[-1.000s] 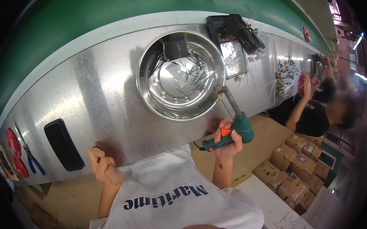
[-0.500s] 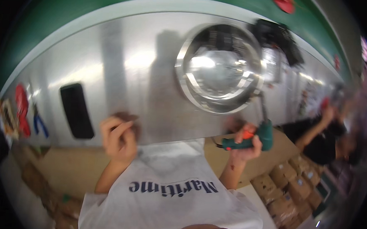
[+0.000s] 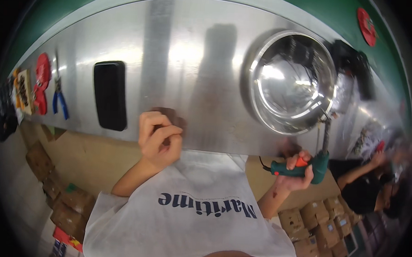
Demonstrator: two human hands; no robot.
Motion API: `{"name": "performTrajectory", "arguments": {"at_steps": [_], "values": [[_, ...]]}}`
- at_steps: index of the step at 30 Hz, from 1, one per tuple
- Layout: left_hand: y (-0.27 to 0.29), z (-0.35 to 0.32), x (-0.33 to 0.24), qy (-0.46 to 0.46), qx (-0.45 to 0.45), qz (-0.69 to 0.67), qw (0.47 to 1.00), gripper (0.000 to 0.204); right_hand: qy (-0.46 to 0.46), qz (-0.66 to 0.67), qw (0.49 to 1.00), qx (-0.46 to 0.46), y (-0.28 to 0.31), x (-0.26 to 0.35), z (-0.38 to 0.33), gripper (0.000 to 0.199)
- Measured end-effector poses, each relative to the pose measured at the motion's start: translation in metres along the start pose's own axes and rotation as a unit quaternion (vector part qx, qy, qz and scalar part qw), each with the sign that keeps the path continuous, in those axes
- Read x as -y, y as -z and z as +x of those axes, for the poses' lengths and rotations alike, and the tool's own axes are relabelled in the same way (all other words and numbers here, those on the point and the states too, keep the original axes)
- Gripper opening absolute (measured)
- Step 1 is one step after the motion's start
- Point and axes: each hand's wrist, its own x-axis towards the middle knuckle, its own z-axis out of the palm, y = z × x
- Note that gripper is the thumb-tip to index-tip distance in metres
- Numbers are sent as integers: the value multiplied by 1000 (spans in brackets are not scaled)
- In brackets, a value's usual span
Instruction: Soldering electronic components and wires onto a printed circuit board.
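Note:
My right hand (image 3: 299,175) is wrapped round the handle of a green pistol-shaped soldering gun (image 3: 322,168). A finger lies by its red trigger, and its long barrel points away from me. The barrel's tip appears at the near right rim of a shiny metal bowl (image 3: 289,86); I cannot tell whether they touch. Over the bench's near edge, my left hand (image 3: 161,140) is curled with thumb and fingers together. Anything between those fingers is hidden or too small to name. Left of that hand lies a black phone (image 3: 111,95).
Blue-handled pliers (image 3: 59,97), a red-handled tool (image 3: 41,82) and a small wooden tray (image 3: 25,91) lie on the steel bench (image 3: 187,48) at far left. Black items (image 3: 353,66) stand behind the bowl. A co-worker (image 3: 361,183) is at right; cardboard boxes (image 3: 322,223) stand below.
The view has shifted, so bench, bowl and phone sit further right in the picture. My right hand keeps hold of the soldering gun, and my left hand stays curled.

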Motion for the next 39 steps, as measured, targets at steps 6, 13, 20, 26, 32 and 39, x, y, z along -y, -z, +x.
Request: {"name": "performTrajectory", "arguments": {"at_steps": [6,13,20,26,32,39], "values": [[0,-1,0,-1,10,1,1000,21,8,-33,999,-2,-5,1,1,31],[-3,0,0,-8,15,-20,1000,18,1,-59,998,-13,-9,4,1,31],[-2,-2,-2,4,34,-8,999,12,-19,-34,999,-38,-13,4,1,31],[4,-9,0,34,32,2,999,13,-40,-28,999,-12,-15,5,0,28],[-1,-10,2,25,24,-26,999,13,-22,-38,999,-7,-16,6,2,27],[-2,-2,-4,-16,26,22,999,15,-18,-43,999,7,-16,9,3,26]]}}
